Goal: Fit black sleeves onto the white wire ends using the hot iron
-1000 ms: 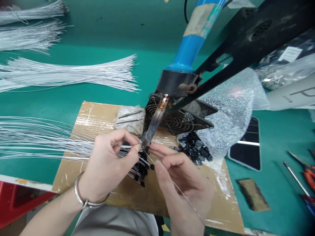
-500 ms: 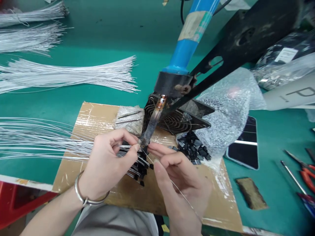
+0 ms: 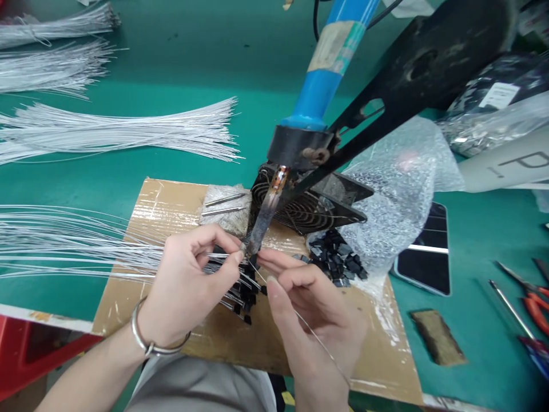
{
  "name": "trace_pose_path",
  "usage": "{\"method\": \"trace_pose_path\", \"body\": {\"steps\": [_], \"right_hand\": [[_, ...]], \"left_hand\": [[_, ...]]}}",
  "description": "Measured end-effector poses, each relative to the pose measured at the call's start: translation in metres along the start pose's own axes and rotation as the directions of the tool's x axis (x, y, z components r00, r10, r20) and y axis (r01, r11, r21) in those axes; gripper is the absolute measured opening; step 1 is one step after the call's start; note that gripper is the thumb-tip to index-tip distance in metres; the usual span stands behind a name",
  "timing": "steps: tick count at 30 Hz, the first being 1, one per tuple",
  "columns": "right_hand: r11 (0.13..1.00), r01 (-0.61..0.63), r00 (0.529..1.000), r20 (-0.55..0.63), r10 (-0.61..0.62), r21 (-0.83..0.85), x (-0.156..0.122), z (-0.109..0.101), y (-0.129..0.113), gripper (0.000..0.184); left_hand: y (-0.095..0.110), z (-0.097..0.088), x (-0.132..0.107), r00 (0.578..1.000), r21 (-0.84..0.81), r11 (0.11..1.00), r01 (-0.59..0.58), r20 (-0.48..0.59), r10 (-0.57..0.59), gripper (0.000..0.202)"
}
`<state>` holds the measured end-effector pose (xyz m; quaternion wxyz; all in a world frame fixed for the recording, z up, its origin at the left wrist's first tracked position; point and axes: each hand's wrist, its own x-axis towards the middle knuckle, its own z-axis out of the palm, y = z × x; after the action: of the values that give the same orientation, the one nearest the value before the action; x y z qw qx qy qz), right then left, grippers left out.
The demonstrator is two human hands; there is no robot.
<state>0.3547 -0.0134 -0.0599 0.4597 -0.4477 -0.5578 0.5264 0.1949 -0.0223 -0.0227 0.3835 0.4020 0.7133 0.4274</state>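
My left hand (image 3: 193,280) pinches the end of a thin white wire between thumb and forefinger, close under the iron's tip. The pinched end itself is mostly hidden by the fingers. My right hand (image 3: 317,320) grips a thin strand of solder wire (image 3: 319,341), which crosses the palm and runs up toward the same tip. A blue-handled soldering iron (image 3: 315,94), clamped in a black stand, points down between both hands. Below the hands, wires with small black end pieces (image 3: 246,300) rest on a cardboard sheet (image 3: 171,209); their white lengths (image 3: 86,246) trail left.
Behind the tip stands a black fan (image 3: 306,209), beside a pad (image 3: 214,226) with two metal rods. Black chips (image 3: 337,257) spill near a plastic bag (image 3: 386,200). A phone (image 3: 424,257), a brown sponge (image 3: 437,337) and orange-handled pliers (image 3: 536,309) lie right; wire bundles (image 3: 141,131) lie left.
The soldering iron and its stand arm have shifted slightly left. My right hand has moved a little left and up with the solder wire; my left hand stays almost still.
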Motion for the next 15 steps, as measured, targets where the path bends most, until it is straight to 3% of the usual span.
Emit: {"method": "trace_pose_path", "body": {"steps": [15], "right_hand": [[0.998,0.030,0.999,-0.016,-0.031,-0.047,-0.0003,0.0014,0.0032,0.018]], "left_hand": [[-0.0013,0.0011,0.0004,1.000,0.010,1.000,0.017,-0.020,-0.017,0.009]]}}
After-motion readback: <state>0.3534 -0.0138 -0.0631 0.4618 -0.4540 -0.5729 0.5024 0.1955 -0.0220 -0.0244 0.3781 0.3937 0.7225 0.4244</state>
